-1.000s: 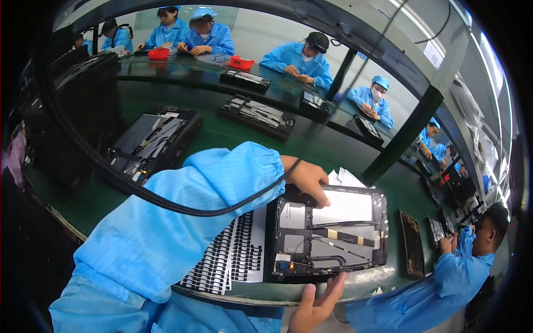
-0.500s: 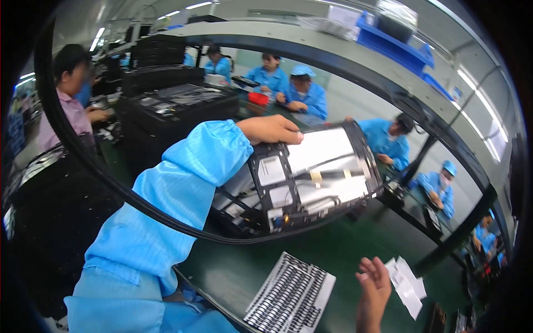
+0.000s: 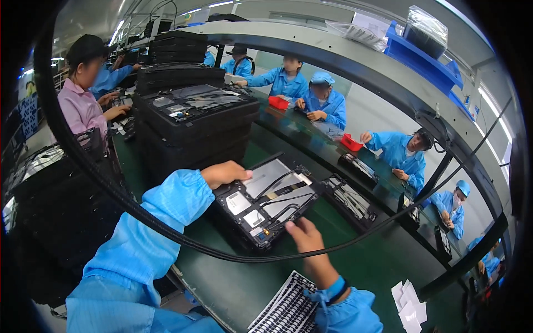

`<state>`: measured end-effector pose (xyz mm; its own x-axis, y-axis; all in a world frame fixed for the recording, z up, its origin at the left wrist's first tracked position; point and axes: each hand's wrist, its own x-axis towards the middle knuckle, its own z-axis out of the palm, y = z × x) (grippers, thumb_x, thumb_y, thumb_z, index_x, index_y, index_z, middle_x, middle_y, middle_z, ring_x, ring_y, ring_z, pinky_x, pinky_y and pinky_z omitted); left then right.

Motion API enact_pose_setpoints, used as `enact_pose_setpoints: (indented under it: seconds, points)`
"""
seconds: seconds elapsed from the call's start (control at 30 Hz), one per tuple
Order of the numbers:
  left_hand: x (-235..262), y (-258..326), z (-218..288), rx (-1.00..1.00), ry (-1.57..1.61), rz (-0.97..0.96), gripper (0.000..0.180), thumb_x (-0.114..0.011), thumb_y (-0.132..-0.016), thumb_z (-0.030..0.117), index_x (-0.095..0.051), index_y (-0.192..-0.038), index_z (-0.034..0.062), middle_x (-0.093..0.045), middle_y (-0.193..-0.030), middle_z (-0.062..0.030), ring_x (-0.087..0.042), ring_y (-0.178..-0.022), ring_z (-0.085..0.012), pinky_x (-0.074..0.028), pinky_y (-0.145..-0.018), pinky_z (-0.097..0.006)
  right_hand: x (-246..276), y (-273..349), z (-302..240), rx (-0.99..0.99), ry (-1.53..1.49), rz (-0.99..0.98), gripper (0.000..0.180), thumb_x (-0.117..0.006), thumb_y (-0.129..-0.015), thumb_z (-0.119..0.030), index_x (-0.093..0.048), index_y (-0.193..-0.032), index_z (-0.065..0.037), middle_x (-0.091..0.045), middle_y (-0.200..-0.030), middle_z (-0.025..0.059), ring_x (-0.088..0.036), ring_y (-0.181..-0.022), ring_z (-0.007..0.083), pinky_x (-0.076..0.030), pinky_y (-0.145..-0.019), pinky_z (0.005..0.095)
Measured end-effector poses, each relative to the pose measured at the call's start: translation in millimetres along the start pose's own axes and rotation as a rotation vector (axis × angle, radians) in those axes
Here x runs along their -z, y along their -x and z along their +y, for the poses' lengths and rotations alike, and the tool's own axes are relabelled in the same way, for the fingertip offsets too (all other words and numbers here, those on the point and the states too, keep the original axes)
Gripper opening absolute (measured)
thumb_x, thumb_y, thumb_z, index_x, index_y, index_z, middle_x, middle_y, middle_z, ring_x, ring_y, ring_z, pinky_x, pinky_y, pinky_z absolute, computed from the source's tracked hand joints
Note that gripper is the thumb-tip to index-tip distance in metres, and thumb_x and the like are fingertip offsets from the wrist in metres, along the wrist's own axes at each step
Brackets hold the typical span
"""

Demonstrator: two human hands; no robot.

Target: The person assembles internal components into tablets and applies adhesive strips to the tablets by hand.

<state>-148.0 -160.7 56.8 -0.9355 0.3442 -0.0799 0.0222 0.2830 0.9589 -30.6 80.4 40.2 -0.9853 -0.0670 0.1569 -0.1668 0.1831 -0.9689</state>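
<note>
A flat black electronic device housing, with silver plates, white labels and black cables on its upper face, is tilted over the green workbench. My left hand is closed on its left upper edge, thumb on top and the other fingers hidden. My right hand is closed at its near right edge, thumb and forefinger against the rim. Dark edges show below the housing; whether it rests on another unit I cannot tell. A white sheet with rows of black stickers lies nearer me, partly under my right sleeve.
Left of my hands stands a tall stack of black trays with a similar housing on top. Another open unit lies right. White paper pieces lie at lower right. A black cable arcs across the view. Co-workers in blue sit beyond the bench.
The housing has come down and left, nearer the bench, with my left hand on it. My right hand, formerly open and apart, has moved up and left to the housing's edge.
</note>
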Motion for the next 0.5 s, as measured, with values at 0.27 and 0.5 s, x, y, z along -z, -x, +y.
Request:
enact_pose_setpoints:
  seconds: [0.27,0.5]
  points:
    - [18,1,-10,-0.058,-0.203,-0.09,0.036,-0.043,-0.088,0.029,-0.056,-0.071,0.001,-0.054,-0.067,-0.0003,-0.044,-0.061,-0.0099,-0.038,-0.06,-0.026,-36,3,16,0.1,0.113,0.141,0.052,-0.062,-0.073,-0.025,-0.043,-0.105,0.011,-0.042,-0.106,0.0242,-0.043,-0.098,0.0326,-0.041,-0.078,0.0341]
    - [0,8,-19,-0.052,0.044,-0.152,0.043,-0.046,-0.086,0.032,-0.042,-0.114,0.0003,-0.054,-0.092,-0.0022,-0.05,-0.08,-0.0086,-0.041,-0.071,-0.022,-38,-6,25,-0.015,0.064,0.11,0.077,-0.052,-0.077,-0.041,-0.025,-0.12,0.017,-0.026,-0.125,0.0339,-0.026,-0.118,0.0406,-0.018,-0.1,0.0397]
